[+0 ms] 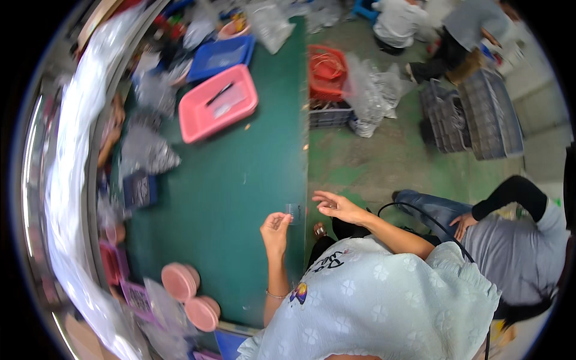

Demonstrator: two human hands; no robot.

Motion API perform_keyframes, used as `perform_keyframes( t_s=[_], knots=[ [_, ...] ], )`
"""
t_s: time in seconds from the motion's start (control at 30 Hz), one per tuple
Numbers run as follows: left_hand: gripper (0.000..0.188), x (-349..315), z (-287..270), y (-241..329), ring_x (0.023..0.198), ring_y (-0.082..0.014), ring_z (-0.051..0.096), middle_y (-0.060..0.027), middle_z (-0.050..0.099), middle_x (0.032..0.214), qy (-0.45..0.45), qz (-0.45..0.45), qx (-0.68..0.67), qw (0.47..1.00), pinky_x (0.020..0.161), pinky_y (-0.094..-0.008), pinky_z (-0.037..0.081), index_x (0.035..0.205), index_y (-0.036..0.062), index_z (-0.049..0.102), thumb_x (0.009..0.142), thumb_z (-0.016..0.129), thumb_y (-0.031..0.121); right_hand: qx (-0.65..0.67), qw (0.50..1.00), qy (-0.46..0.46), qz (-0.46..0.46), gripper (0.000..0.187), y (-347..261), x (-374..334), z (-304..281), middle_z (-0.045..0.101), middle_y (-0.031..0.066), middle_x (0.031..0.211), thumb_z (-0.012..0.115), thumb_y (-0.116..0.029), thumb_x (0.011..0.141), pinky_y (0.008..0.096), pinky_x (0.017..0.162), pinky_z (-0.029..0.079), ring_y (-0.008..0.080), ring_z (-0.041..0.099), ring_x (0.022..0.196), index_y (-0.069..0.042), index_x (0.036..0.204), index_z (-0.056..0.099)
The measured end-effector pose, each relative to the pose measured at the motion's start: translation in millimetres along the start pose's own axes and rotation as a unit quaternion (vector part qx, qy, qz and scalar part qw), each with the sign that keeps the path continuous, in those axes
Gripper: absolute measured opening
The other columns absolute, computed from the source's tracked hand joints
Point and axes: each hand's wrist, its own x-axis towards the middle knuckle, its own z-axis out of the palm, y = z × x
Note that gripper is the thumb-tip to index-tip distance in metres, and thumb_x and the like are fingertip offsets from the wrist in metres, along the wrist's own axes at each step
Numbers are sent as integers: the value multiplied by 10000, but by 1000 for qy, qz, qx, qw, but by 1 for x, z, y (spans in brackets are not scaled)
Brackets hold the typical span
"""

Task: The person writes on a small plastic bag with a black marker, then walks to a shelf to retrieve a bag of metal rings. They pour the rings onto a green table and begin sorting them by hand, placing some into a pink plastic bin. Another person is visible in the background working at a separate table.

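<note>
Pinching one small clear packet [294,213] over the green tabletop [234,186]: your left hand [276,231]; your right hand [341,209], fingers loosely parted.

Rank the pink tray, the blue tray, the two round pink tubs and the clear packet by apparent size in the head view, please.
1. Pink tray
2. Blue tray
3. Upper tub, lower tub: too alike to rank
4. Clear packet in left hand

The left hand [275,233] pinches a small clear packet [293,214] near the edge of the green table [222,192]. The right hand [339,209] hovers beside that edge, fingers apart. A black pen [220,94] lies in a pink tray [195,127] farther off.
</note>
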Motion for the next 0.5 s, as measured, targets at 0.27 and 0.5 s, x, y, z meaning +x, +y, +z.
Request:
perform_keyframes(
  t_s=[0.27,0.5],
  knots=[
    [112,68,165,40,762,-97,600,-59,635,814,-220,-21,-17,975,704,-202,454,876,11,576,824,652,74,211,957,178,-89,365,-45,-35,-105,640,78,992,527,-286,910,238,719,433,120,575,849,-4,1141,553],
    [112,142,303,57,719,-71,581,-28,629,791,-301,-27,16,953,669,-184,438,880,27,579,822,657,83,133,914,362,-122,233,-90,-39,-217,657,53,839,566,-190,880,224,662,409,93,558,754,2,975,659]
  ],
)
